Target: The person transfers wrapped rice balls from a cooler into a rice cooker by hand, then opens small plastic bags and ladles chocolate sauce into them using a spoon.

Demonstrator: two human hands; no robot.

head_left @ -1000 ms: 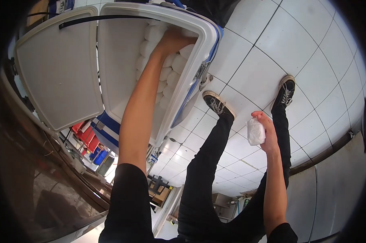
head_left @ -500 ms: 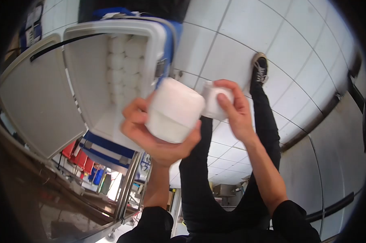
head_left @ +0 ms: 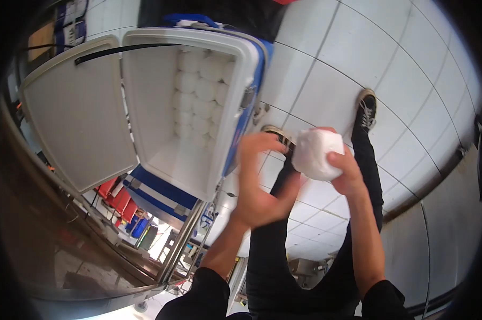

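Observation:
My right hand (head_left: pixel 343 162) grips a white rounded bundle (head_left: pixel 319 154) with a slightly creased surface; what it is made of does not show. Just left of it, my left hand (head_left: pixel 265 184) is blurred by motion, with fingers and thumb spread apart and nothing between them. To the left stands a blue and white cooler box (head_left: pixel 245 58) with its lid (head_left: pixel 73 114) swung open. Inside, several round white bundles (head_left: pixel 198 90) lie packed in rows against the side nearest me.
Pale tiles cover the floor (head_left: pixel 326 80), where my shoes (head_left: pixel 366 109) stand. A metal cart frame (head_left: pixel 179 242) is at lower left by the cooler. Metal cabinet doors (head_left: pixel 449 224) line the right side. Red objects (head_left: pixel 118 200) sit below the cooler.
The larger white block has left my left hand, which has opened. My right hand now holds one larger white bundle instead of the smaller white piece. The view has shifted left.

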